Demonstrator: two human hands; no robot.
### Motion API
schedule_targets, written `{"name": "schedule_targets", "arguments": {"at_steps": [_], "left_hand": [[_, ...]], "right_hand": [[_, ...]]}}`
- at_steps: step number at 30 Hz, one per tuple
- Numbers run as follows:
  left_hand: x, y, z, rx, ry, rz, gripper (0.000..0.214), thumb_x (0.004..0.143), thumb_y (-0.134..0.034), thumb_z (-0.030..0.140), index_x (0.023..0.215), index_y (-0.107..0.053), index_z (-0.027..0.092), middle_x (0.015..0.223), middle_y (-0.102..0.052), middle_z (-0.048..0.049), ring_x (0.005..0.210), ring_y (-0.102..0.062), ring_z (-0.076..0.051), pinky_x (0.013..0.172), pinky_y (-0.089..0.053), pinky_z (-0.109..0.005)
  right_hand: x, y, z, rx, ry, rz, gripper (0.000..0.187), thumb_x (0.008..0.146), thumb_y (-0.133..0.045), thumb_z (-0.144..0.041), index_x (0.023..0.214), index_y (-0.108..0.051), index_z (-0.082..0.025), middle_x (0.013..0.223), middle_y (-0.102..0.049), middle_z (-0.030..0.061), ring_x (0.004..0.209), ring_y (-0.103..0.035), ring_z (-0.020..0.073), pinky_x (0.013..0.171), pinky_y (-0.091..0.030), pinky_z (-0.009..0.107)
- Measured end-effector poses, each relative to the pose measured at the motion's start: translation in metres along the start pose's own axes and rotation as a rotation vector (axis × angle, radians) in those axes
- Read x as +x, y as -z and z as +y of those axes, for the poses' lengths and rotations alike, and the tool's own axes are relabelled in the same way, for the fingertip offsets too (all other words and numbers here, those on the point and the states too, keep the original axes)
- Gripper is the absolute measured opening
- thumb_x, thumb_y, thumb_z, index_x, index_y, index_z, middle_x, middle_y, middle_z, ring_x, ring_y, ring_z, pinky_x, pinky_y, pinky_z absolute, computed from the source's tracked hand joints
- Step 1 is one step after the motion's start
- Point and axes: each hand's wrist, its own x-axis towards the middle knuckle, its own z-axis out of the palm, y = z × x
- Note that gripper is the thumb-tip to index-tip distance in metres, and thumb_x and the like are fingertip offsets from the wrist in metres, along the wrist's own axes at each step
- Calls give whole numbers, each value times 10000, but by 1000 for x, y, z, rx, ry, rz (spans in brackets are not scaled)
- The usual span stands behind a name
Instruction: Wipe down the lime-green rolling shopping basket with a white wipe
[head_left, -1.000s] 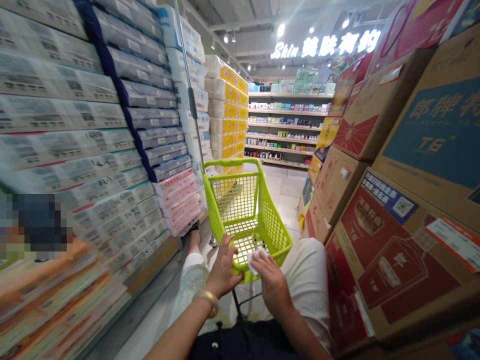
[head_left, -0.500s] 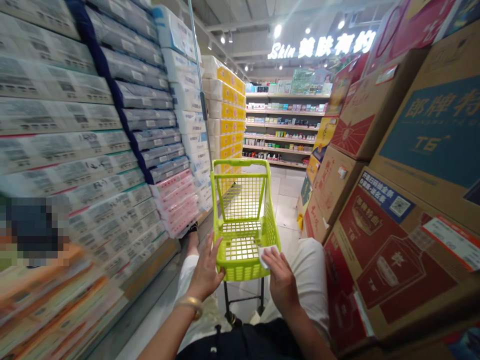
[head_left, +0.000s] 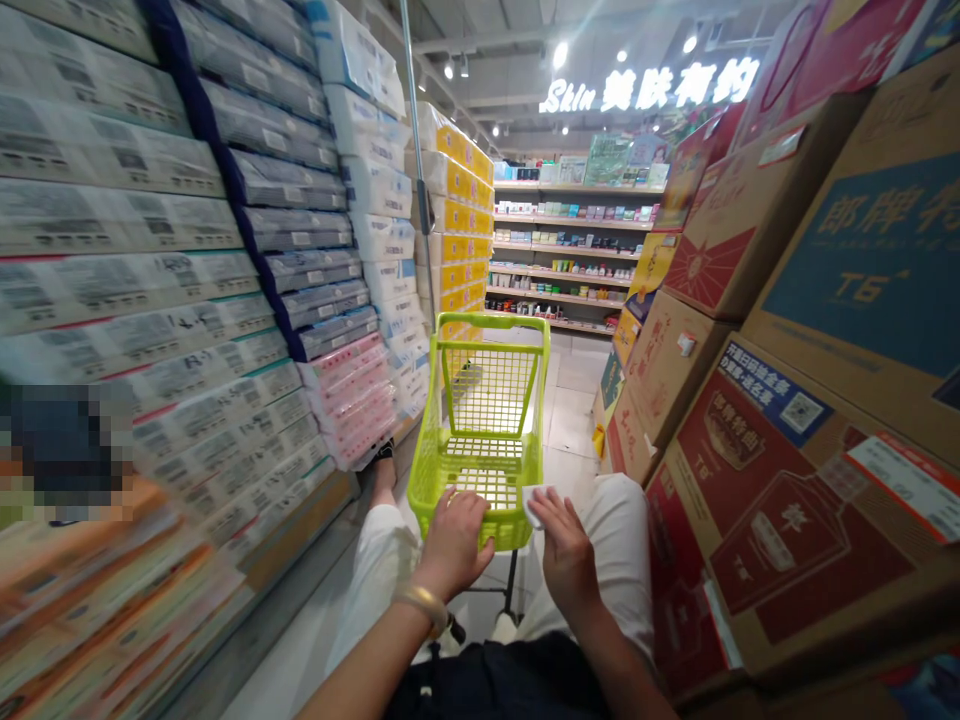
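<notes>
A lime green shopping cart basket stands in the aisle right in front of me, with nothing visible inside. My left hand, with a gold bangle on the wrist, curls its fingers over the basket's near rim. My right hand pinches a small white cloth or wipe and presses it against the near right corner of the basket. My legs in white trousers show below, either side of the cart's stem.
Stacked tissue packs wall the left side. Brown and red cardboard cartons are piled on the right. A metal pole rises behind the cart. Stocked shelves stand at the aisle's far end under an illuminated sign.
The basket has swung from angled right to angled slightly left. My left hand shifted from the rim's left side to grip the near rim. My right hand kept the cloth at the right corner.
</notes>
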Motion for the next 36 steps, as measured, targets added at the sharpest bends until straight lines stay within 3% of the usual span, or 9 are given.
{"name": "schedule_targets", "arguments": {"at_steps": [4, 10, 18, 24, 31, 36], "left_hand": [[0, 5, 0, -38, 14, 14, 222, 687, -617, 201, 907, -605, 229, 932, -684, -57, 966, -627, -269, 1013, -414, -481], [-4, 13, 2, -70, 23, 30, 164, 707, -625, 230, 870, -605, 224, 895, -693, -38, 918, -639, -246, 963, -425, -445], [-14, 22, -1, -100, 32, 75, 85, 814, -565, 285, 794, -614, 219, 839, -712, -38, 895, -659, -233, 944, -410, -433], [-22, 29, -9, -127, 56, 108, 209, 870, -502, 291, 721, -629, 220, 800, -731, -28, 895, -670, -223, 919, -402, -420], [-26, 34, -12, -130, 91, 155, 305, 896, -455, 260, 646, -624, 217, 702, -709, -7, 850, -673, -200, 894, -403, -385], [-26, 36, -14, -129, 93, 161, 331, 899, -442, 251, 626, -626, 214, 707, -718, -8, 832, -676, -192, 882, -399, -383]], "right_hand": [[-2, -5, -11, 52, 112, -140, 441, 917, -424, -65, 1225, -671, -261, 1256, -692, 66, 1285, -566, 227, 1082, -467, 483], [10, 1, 0, -7, 24, -25, 460, 917, -390, -35, 1204, -682, -242, 1238, -701, 79, 1254, -593, 237, 1081, -464, 495], [2, 4, -17, 121, 148, -183, 398, 948, -422, -85, 1202, -673, -260, 1239, -703, 69, 1288, -564, 220, 1084, -462, 478], [21, 6, -6, 126, 32, -57, 378, 954, -412, -100, 1134, -706, -256, 1193, -725, 81, 1219, -623, 228, 1077, -465, 492], [11, 7, -36, 245, 150, -375, 323, 948, -447, -116, 1099, -692, -264, 1189, -731, 37, 1309, -544, 194, 1129, -411, 452], [23, 3, -21, 172, 103, -219, 352, 938, -427, -85, 1076, -700, -258, 1178, -735, 52, 1272, -579, 214, 1115, -420, 492]]}}
